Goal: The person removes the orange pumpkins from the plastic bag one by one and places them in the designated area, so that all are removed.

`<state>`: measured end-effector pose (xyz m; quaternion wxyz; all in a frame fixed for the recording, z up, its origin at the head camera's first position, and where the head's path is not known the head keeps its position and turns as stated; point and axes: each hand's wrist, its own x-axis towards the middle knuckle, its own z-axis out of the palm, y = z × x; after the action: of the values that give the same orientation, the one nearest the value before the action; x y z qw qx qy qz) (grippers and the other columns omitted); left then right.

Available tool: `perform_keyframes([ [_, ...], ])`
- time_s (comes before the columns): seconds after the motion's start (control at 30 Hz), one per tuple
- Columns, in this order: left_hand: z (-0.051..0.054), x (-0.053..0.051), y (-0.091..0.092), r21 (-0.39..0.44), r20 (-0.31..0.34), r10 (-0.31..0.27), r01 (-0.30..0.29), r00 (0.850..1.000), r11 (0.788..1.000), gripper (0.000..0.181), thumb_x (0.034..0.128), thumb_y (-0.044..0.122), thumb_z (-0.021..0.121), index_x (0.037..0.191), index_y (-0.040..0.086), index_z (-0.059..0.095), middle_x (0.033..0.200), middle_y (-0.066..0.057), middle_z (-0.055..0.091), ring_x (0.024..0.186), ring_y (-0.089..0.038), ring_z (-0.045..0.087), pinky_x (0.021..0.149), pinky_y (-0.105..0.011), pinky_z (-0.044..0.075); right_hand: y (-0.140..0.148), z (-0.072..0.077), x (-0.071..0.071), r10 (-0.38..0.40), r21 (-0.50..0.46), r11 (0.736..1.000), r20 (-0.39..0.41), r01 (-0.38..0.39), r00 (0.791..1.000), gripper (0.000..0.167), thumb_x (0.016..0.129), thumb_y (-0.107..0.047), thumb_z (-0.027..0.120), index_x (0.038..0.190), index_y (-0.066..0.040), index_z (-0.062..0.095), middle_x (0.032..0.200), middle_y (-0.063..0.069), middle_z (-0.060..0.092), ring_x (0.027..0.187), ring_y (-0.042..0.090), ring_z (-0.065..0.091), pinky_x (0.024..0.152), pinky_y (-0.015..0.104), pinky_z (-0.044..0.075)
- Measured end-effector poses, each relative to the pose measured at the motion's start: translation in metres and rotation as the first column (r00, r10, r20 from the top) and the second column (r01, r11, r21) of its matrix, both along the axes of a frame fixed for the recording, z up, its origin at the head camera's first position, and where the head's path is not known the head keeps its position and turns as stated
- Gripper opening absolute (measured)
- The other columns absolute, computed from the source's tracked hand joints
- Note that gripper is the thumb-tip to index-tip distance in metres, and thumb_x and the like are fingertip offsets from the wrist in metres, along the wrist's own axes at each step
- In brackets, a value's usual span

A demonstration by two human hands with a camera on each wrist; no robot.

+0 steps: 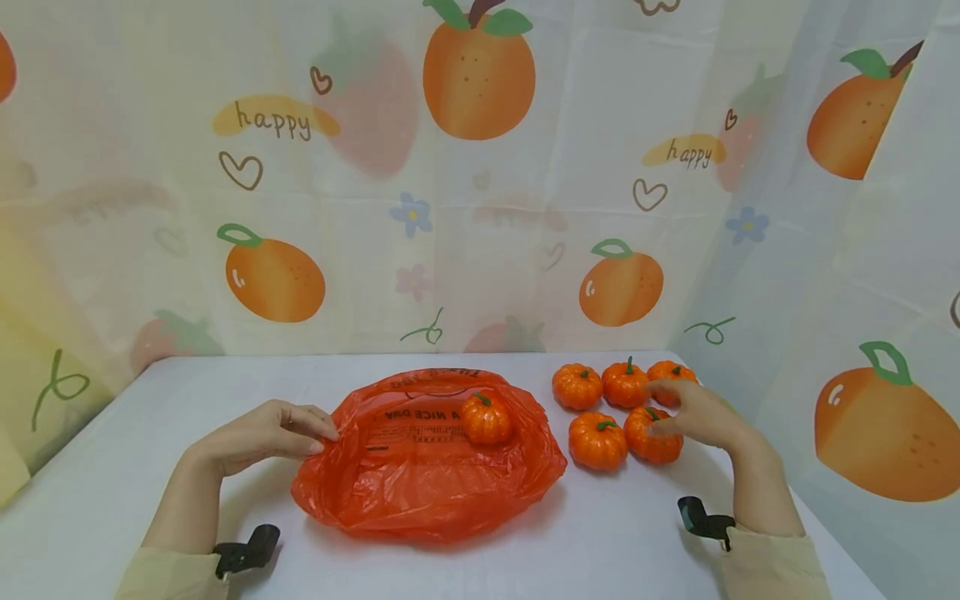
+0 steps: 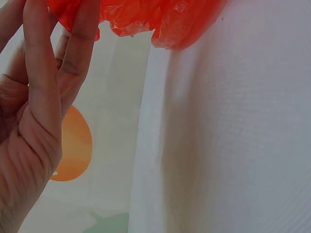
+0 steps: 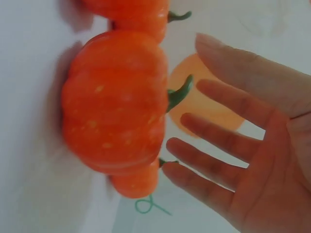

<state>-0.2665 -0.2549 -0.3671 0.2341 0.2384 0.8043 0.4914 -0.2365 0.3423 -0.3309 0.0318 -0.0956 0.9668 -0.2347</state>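
Note:
A red plastic bag (image 1: 420,492) lies on the table with its mouth open, and one small orange pumpkin (image 1: 486,419) rests inside it. At the bag's left rim, my left hand (image 1: 258,433) pinches the plastic between thumb and fingers; the left wrist view shows the crumpled bag (image 2: 170,24) at the fingertips. My right hand (image 1: 701,412) hovers at the near right pumpkin (image 1: 651,446), partly covering it. In the right wrist view its fingers are spread beside the green stem of a pumpkin (image 3: 116,102), holding nothing.
More small pumpkins stand right of the bag: a front one (image 1: 597,442) and a back row with a left (image 1: 577,387), a middle (image 1: 624,385) and a right pumpkin (image 1: 670,372). A fruit-printed curtain (image 1: 480,275) hangs behind the white table (image 1: 247,379).

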Motion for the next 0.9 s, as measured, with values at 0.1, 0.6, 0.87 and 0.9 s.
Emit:
perform_keyframes([
  [0.1,0.001,-0.001,-0.001,0.006,-0.013,-0.008,0.008,1.000,1.000,0.030,0.0939,0.016,0.062,0.118,0.000,0.070,0.117,0.003,0.068,0.111,-0.001,0.057,0.090,-0.026,0.055,-0.006,0.006,0.001,0.026,-0.034,0.999,-0.049,-0.027,0.998,0.062,0.084,-0.029,0.075,0.136,-0.001,0.055,0.137,0.023,0.057,0.125,0.045,0.053,0.100,0.062,0.045],
  [0.6,0.002,-0.002,0.001,0.004,-0.012,-0.006,0.006,1.000,1.000,0.028,0.0935,0.015,0.062,0.117,0.003,0.072,0.122,-0.004,0.066,0.113,0.000,0.056,0.091,-0.026,0.055,-0.079,0.060,-0.014,0.161,-0.088,0.980,-0.180,-0.179,0.970,0.049,0.091,-0.022,0.069,0.137,-0.015,0.056,0.143,0.011,0.055,0.127,0.036,0.053,0.103,0.055,0.047],
  [0.87,-0.001,-0.001,0.000,-0.015,0.000,0.014,-0.014,1.000,1.000,0.031,0.0933,0.017,0.063,0.119,0.001,0.070,0.118,0.004,0.067,0.113,-0.001,0.056,0.091,-0.027,0.055,-0.121,0.077,-0.028,0.269,-0.132,0.946,-0.190,-0.296,0.944,0.047,0.091,-0.027,0.070,0.136,-0.019,0.057,0.141,0.003,0.057,0.128,0.031,0.053,0.107,0.051,0.046],
  [0.9,-0.001,0.000,0.000,-0.015,0.000,0.013,-0.013,1.000,1.000,0.030,0.0934,0.017,0.063,0.118,0.002,0.070,0.118,0.002,0.067,0.113,-0.001,0.056,0.091,-0.027,0.055,-0.125,0.078,-0.029,0.274,-0.130,0.945,-0.184,-0.299,0.944,0.047,0.091,-0.028,0.070,0.136,-0.019,0.058,0.141,0.002,0.057,0.128,0.030,0.053,0.107,0.050,0.046],
])
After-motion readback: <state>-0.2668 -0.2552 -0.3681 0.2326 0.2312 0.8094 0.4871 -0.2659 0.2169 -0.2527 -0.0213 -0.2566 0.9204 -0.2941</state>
